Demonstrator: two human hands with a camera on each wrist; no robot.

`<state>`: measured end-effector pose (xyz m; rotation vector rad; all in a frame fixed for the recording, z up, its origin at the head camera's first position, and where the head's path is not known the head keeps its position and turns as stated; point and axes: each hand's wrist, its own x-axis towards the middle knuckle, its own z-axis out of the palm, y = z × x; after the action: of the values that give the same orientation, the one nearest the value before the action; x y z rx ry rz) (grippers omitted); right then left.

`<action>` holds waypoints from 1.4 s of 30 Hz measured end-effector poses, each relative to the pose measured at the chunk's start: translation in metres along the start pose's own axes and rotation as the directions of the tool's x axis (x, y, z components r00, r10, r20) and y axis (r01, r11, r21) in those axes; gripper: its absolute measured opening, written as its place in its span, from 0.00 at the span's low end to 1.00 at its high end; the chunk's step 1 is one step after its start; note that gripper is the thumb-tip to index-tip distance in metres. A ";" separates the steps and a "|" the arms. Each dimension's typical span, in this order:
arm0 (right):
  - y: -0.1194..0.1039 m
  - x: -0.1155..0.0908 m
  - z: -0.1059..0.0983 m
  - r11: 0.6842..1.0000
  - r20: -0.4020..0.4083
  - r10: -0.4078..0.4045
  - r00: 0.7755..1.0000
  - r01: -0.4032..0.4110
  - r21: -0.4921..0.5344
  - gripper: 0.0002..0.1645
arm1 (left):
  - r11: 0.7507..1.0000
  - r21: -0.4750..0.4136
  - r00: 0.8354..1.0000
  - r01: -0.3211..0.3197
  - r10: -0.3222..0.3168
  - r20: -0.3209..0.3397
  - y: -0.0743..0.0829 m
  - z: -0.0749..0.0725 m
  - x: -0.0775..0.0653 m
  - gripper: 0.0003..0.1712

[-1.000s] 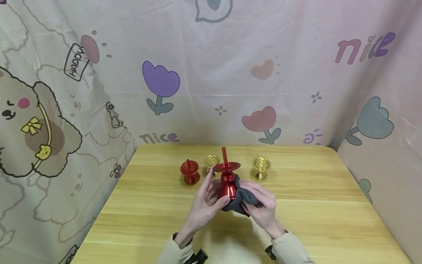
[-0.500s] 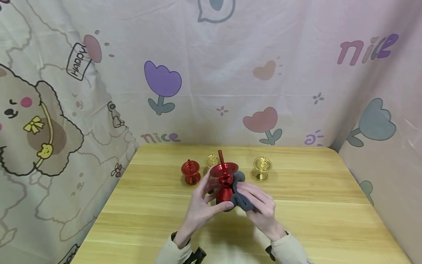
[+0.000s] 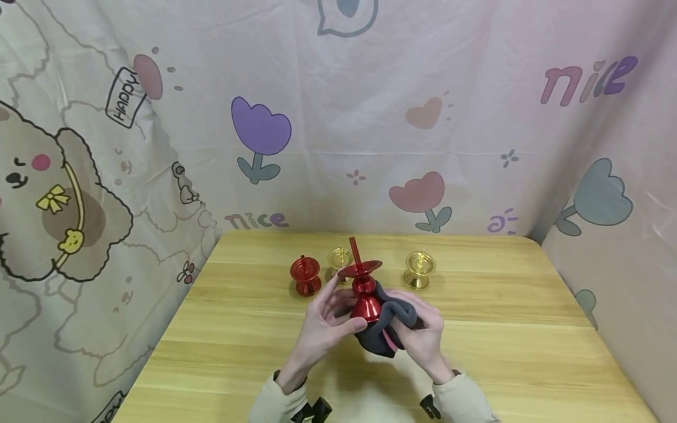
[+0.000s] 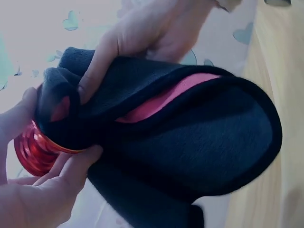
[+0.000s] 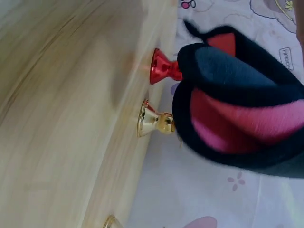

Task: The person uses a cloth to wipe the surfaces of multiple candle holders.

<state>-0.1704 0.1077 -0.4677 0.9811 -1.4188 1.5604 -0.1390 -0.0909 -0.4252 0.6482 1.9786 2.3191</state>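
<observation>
Above the table, my left hand [image 3: 322,332] holds a shiny red metal candle holder [image 3: 366,306] by its flared base, thumb at the lower rim. Its shallow dish [image 3: 361,269] and thin upright tube point up, leaning slightly left. On the base's right side, my right hand [image 3: 425,335] pinches a folded dark grey cloth [image 3: 398,311] with black edging and a pink inner side. In the left wrist view the cloth [image 4: 204,137] covers the underside of the base, and only part of the red metal [image 4: 35,149] shows. Some right fingers are hidden behind the cloth.
Toward the back of the wooden table [image 3: 502,352] stand a smaller red candle holder [image 3: 307,286] and two gold ones, one [image 3: 341,256] partly behind the held dish and one [image 3: 417,279] to the right. A printed curtain [image 3: 338,117] hangs behind the table.
The held candle holder has tilted, so its dish now shows more edge-on than half a second ago. The cloth has shifted round the base, its lower fold hanging further down. Both hands keep their grip.
</observation>
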 end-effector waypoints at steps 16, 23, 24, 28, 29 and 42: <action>-0.005 0.014 0.007 0.950 0.108 -0.265 0.958 0.279 -0.143 0.11 | 0.991 0.132 0.997 -0.002 0.012 -0.077 0.004 0.000 -0.001 0.54; 0.001 -0.001 0.006 0.998 -0.016 -0.033 0.999 0.032 -0.063 0.18 | 0.999 0.029 0.999 0.013 -0.011 -0.044 0.002 -0.002 -0.001 0.54; 0.000 -0.001 0.007 0.998 -0.034 -0.005 0.999 0.003 -0.059 0.20 | 1.000 0.013 0.999 0.017 -0.017 -0.038 0.001 -0.002 -0.001 0.54; 0.000 0.001 0.008 0.997 -0.051 -0.028 0.998 0.025 -0.071 0.14 | 0.999 0.000 0.999 0.038 -0.038 -0.030 -0.001 -0.001 -0.001 0.55; 0.000 0.002 0.009 0.994 -0.040 -0.064 0.997 0.061 -0.086 0.12 | 0.999 0.008 0.999 0.035 -0.035 -0.035 -0.001 -0.001 -0.001 0.56; 0.001 0.005 0.010 0.987 0.012 -0.146 0.989 0.146 -0.070 0.11 | 0.998 0.064 0.998 0.018 -0.014 -0.062 0.003 -0.004 0.000 0.54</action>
<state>-0.1727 0.0983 -0.4624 1.0256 -1.3657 1.3921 -0.1395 -0.0951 -0.4226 0.5687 2.0840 2.3017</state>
